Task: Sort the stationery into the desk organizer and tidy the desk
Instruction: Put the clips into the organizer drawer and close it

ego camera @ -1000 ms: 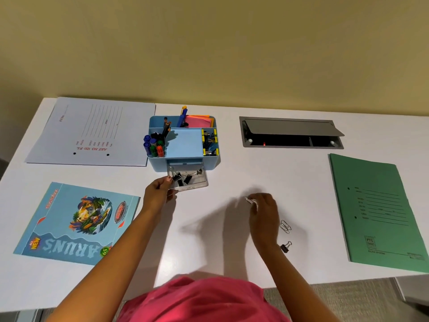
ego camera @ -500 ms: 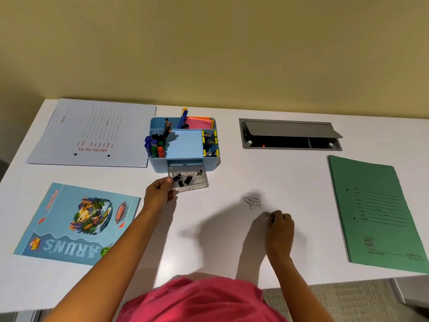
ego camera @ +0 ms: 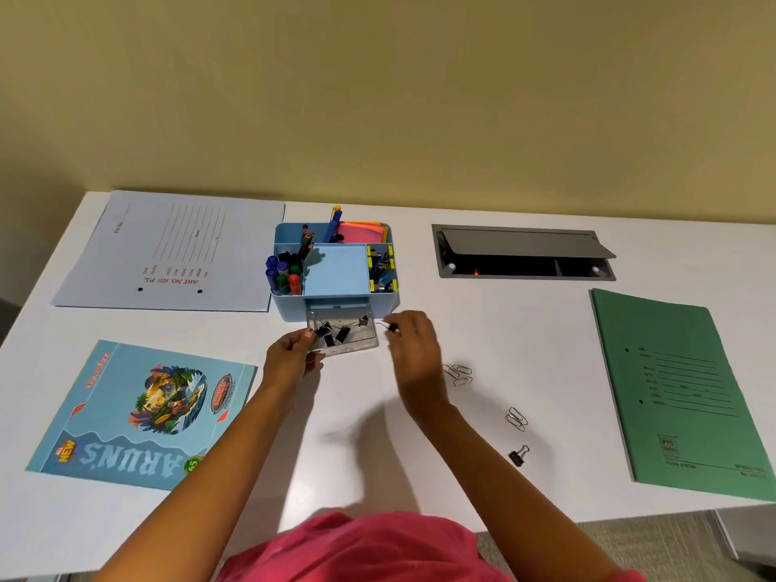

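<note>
A light blue desk organizer (ego camera: 336,273) stands at the middle back of the white desk, holding markers, pencils, sticky notes and clips. Its clear drawer (ego camera: 350,344) is pulled out and holds several black binder clips. My left hand (ego camera: 289,357) grips the drawer's front left corner. My right hand (ego camera: 413,350) hovers just right of the drawer, pinching a small black binder clip (ego camera: 392,327) in its fingertips. Loose paper clips (ego camera: 460,373) lie to the right, with another pair of paper clips (ego camera: 516,418) and a black binder clip (ego camera: 519,454) nearer the front edge.
A pale blue file folder (ego camera: 168,254) lies at back left, a blue picture book (ego camera: 142,413) at front left, a green folder (ego camera: 680,392) at right. A grey cable hatch (ego camera: 520,254) is open behind. The desk's front edge runs close to my body.
My right hand went from the desk at front right, where it picked up a binder clip, up and left to the drawer's right side. My left hand kept holding the drawer.
</note>
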A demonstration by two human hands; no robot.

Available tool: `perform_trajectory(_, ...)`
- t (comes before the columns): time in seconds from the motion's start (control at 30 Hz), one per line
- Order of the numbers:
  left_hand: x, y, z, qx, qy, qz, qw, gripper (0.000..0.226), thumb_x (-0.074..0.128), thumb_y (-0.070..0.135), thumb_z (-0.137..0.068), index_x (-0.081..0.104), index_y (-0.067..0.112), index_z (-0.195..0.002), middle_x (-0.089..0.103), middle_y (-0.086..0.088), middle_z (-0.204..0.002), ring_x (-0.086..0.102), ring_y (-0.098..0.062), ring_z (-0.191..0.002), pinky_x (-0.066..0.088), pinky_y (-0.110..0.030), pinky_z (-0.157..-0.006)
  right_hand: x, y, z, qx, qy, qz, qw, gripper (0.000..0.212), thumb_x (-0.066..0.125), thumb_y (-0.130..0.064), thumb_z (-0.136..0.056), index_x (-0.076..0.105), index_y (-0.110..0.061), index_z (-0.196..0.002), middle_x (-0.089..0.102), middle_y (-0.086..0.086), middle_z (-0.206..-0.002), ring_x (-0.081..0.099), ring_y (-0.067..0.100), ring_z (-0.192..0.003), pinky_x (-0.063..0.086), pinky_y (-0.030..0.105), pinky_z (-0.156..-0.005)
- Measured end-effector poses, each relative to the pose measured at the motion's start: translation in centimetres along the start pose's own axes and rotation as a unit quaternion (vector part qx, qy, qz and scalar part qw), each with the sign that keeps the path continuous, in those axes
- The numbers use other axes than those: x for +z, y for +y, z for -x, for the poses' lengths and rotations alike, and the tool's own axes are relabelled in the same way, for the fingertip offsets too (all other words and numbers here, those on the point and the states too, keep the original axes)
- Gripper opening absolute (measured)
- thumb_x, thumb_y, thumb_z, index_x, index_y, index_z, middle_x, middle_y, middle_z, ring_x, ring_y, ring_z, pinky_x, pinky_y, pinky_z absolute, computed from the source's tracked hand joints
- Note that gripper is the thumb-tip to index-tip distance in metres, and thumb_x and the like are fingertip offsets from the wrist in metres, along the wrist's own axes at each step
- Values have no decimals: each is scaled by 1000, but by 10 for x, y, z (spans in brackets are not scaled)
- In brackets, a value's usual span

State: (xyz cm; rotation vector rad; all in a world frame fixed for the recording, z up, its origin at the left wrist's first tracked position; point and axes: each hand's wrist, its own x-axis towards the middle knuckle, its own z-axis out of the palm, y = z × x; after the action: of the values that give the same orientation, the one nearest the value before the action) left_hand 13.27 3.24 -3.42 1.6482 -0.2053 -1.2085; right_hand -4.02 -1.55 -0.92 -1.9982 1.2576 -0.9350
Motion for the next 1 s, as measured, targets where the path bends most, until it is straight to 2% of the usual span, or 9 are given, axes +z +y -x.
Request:
perform_trajectory(0.17, -2, 1, -3, -1, -2, 0, 1000, 31, 53, 18, -96, 58, -5, -117, 64, -18, -104, 62, -31, -86, 54, -36, -79, 36, -13, -21, -99, -74, 131, 984, 27, 58, 6, -87, 60, -2, -112, 58, 15, -112, 56, 27, -105, 52, 36, -89)
perform_trajectory(0.37, -1, 0, -2, 5, -9, 2, 1000, 27, 52, 17, -96, 59, -2, -114, 63, -16, -101, 62, -23, -77, 54, -33, -77, 58, -11, -20, -92, -97, 189, 973, 35, 70, 8, -75, 62, -6, -106, 59, 12, -104, 56, 26, -96, 56, 36, -75)
perform_trajectory(0.47, -1, 0, -1, 9, -8, 2, 1000, 26, 51, 17, -97, 59, 0, -114, 63, -16, -100, 61, -23, -78, 53, -30, -73, 60, -12, -17, -84, -86, 174, 977, 32, 66, 6, -81, 61, -5, -111, 57, 13, -111, 56, 26, -101, 54, 35, -84)
perform_trajectory(0.53, -1, 0, -1, 8, -7, 3, 1000, 26, 51, 18, -97, 59, -1, -114, 63, -15, -98, 60, -26, -81, 53, -31, -74, 56, -12, -17, -70, -76, 151, 983, 25, 57, 0, -89, 59, -6, -114, 54, 8, -115, 53, 17, -105, 50, 29, -91)
perform_trajectory(0.6, -2, 0, -2, 6, -7, 4, 1000, 28, 52, 18, -96, 59, -2, -114, 64, -14, -94, 59, -29, -83, 53, -34, -79, 47, -9, -13, -57, -48, 126, 989, 19, 49, -12, -95, 60, -12, -111, 50, -8, -108, 48, -4, -97, 44, 18, -86)
perform_trajectory(0.67, -2, -1, -2, 4, -10, 0, 1000, 26, 52, 19, -96, 59, -1, -112, 64, -12, -88, 58, -28, -78, 52, -34, -79, 33, -5, -4, -49, -19, 113, 992, 19, 44, -14, -98, 60, -16, -107, 46, -17, -99, 46, -13, -93, 37, 9, -82)
perform_trajectory(0.73, -3, -1, -2, 5, -15, -3, 1000, 24, 51, 18, -97, 59, 0, -111, 63, -11, -85, 57, -23, -71, 51, -31, -74, 16, 1, 7, -30, 5, 90, 995, 19, 45, -7, -96, 61, -13, -104, 50, -14, -100, 49, -5, -96, 38, 9, -83)
perform_trajectory(0.83, -4, -2, -3, 5, -18, -6, 1000, 24, 51, 19, -97, 59, 2, -112, 64, -12, -93, 59, -21, -73, 51, -30, -73, -9, 21, 30, -2, 31, 103, 994, 19, 49, 1, -90, 63, -10, -98, 53, 0, -101, 49, 10, -97, 43, 25, -83)
perform_trajectory(1.0, -4, -4, -6, 6, -20, -8, 1000, 26, 51, 19, -97, 60, 1, -113, 64, -9, -87, 60, -22, -73, 52, -34, -80, -57, 61, 84, 85, 79, 153, 981, 16, 63, 1, -85, 63, -14, -90, 54, -2, -95, 54, 20, -88, 49, 36, -76)
